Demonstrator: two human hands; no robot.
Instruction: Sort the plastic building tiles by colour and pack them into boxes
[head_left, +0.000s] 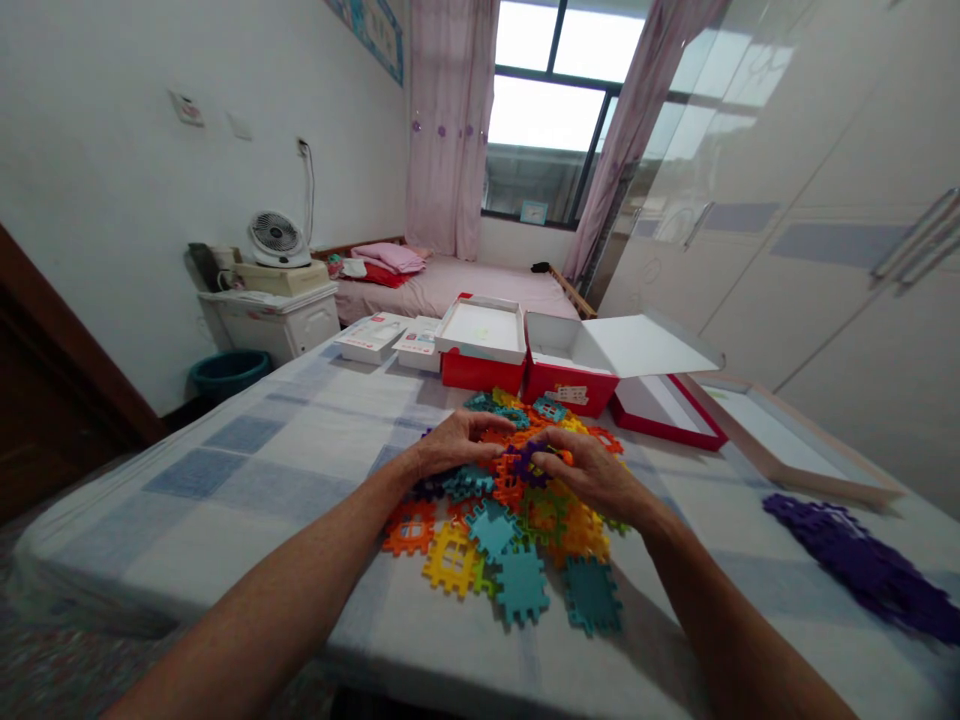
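Pink bed (472, 278) nr brt wndw (551, 112)

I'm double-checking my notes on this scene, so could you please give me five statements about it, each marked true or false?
1. The right hand touches a purple interlocking tile. True.
2. The left hand rests on the bed. False: the left hand is at the multicoloured tile heap.
3. The teal bucket is beside the white cabinet. True.
4. The desk fan stands on the floor. False: the desk fan is above the white cabinet.
5. The purple tile pile lies right of the right hand. True.
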